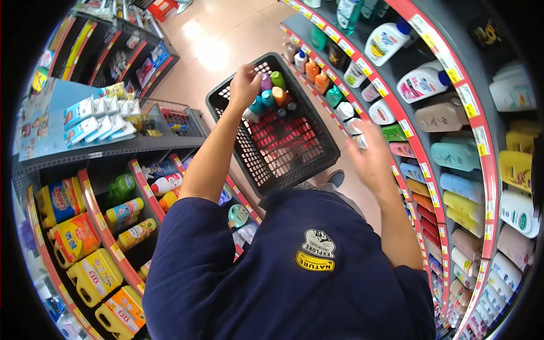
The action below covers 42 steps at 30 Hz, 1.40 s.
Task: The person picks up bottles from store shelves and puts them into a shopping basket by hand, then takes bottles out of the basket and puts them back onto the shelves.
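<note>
A black shopping basket with lattice walls stands in front of me. Several bottles are grouped at its far end, among them a purple bottle, a green bottle and a teal bottle. My left hand is over the basket's far left rim, fingers curled; whatever they grip is hidden. A white bottle lies below that wrist. On the right, my right hand is smeared by motion beside white dark-capped bottles on a low shelf; whether it touches one cannot be made out.
Shelves of bottles with red price strips rise close on my right. Left of me, a shelf unit carries yellow jugs, with white packets on its top. The tiled floor runs ahead between shelves. My shoe shows by the basket.
</note>
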Each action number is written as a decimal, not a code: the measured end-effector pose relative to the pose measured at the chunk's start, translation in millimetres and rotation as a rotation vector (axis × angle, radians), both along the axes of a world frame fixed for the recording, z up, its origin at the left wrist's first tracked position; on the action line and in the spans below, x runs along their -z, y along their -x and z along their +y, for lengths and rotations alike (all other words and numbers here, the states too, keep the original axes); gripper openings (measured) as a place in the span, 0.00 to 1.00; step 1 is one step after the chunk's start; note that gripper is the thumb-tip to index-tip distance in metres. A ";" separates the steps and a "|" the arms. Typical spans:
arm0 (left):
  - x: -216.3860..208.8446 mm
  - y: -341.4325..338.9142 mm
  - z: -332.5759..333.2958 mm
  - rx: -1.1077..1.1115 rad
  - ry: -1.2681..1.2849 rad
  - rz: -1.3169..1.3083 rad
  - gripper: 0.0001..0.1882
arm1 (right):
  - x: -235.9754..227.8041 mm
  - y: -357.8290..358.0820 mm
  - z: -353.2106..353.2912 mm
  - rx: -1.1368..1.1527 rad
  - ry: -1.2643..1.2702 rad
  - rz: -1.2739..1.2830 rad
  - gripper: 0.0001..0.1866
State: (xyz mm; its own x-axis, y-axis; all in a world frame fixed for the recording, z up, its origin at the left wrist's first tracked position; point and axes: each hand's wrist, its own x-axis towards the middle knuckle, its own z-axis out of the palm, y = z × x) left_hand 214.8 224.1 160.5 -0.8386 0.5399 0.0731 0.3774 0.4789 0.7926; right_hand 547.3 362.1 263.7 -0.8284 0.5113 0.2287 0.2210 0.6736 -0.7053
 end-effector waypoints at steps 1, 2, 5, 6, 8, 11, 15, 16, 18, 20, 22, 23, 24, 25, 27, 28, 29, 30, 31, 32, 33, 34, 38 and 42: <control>29.5 13.1 -37.2 -0.072 0.137 0.035 0.25 | 21.0 4.8 -14.6 -0.144 0.067 -0.075 0.18; 44.6 16.0 -58.1 -0.083 0.262 0.054 0.25 | 42.6 4.2 -24.9 -0.228 0.077 -0.130 0.19; 79.6 9.1 -102.7 -0.033 0.454 0.168 0.28 | 88.2 1.4 -48.0 -0.369 0.093 -0.273 0.19; 89.0 8.1 -109.4 0.024 0.469 0.198 0.31 | 97.8 -1.0 -52.6 -0.421 0.097 -0.358 0.20; 99.8 7.7 -110.2 0.055 0.549 0.169 0.30 | 103.8 0.1 -59.5 -0.425 0.113 -0.428 0.20; 113.9 6.6 -109.1 0.134 0.651 0.147 0.33 | 104.5 2.2 -60.5 -0.419 0.137 -0.494 0.20; 131.4 9.3 -107.1 0.193 0.657 0.201 0.33 | 99.2 4.1 -58.6 -0.380 0.133 -0.499 0.20; 131.8 8.1 -101.7 0.199 0.688 0.210 0.33 | 98.4 2.5 -57.4 -0.363 0.131 -0.502 0.20; 130.3 6.9 -95.5 0.166 0.732 0.210 0.28 | 97.7 -0.7 -56.2 -0.337 0.132 -0.507 0.20; 125.8 5.4 -90.5 0.164 0.767 0.268 0.23 | 98.6 -4.7 -57.0 -0.310 0.140 -0.511 0.20; 124.7 5.3 -90.3 0.163 0.829 0.222 0.22 | 99.6 -8.1 -59.6 -0.299 0.151 -0.520 0.20; 126.1 6.0 -91.8 0.143 0.870 0.208 0.22 | 99.5 -8.3 -61.3 -0.298 0.155 -0.520 0.20; 127.5 6.6 -93.8 0.145 0.873 0.208 0.22 | 98.8 -7.9 -62.7 -0.297 0.165 -0.522 0.20; 128.8 6.2 -93.8 0.120 0.876 0.201 0.24 | 98.5 -8.2 -62.9 -0.294 0.174 -0.527 0.19; 131.0 3.7 -96.0 0.097 0.882 0.194 0.26 | 99.9 -8.6 -62.6 -0.288 0.173 -0.531 0.19; 130.2 2.5 -98.9 0.127 0.827 0.178 0.27 | 100.3 -6.9 -62.7 -0.287 0.167 -0.530 0.19; 129.6 2.4 -102.0 0.156 0.772 0.163 0.27 | 100.3 -5.2 -63.5 -0.290 0.170 -0.527 0.19; 135.1 5.7 -108.5 0.198 0.747 0.137 0.29 | 100.2 -3.5 -64.5 -0.291 0.179 -0.525 0.19; 134.0 5.1 -110.1 0.197 0.749 0.137 0.29 | 100.1 -2.9 -64.0 -0.289 0.187 -0.525 0.19; 132.4 3.8 -112.9 0.196 0.708 0.095 0.29 | 100.2 -1.5 -63.8 -0.293 0.187 -0.523 0.19; 130.3 3.2 -115.7 0.193 0.668 0.053 0.29 | 100.5 0.8 -63.9 -0.304 0.177 -0.503 0.19; 124.6 3.9 -116.2 0.190 0.600 0.030 0.29 | 100.6 2.3 -63.9 -0.315 0.167 -0.482 0.19; 75.9 6.1 -105.7 0.221 0.564 -0.079 0.29 | 102.8 7.4 -58.8 -0.316 0.164 -0.454 0.19; 19.6 16.1 -101.6 0.310 0.329 -0.239 0.30 | 97.1 22.5 -54.2 -0.339 0.187 -0.395 0.20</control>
State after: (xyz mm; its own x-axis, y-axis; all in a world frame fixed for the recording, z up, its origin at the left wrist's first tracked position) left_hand 198.7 122.5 140.9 -0.6078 0.7282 -0.3169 0.3679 0.6118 0.7003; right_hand 524.7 307.8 166.6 -0.9581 0.2031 -0.2019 0.2855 0.6239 -0.7275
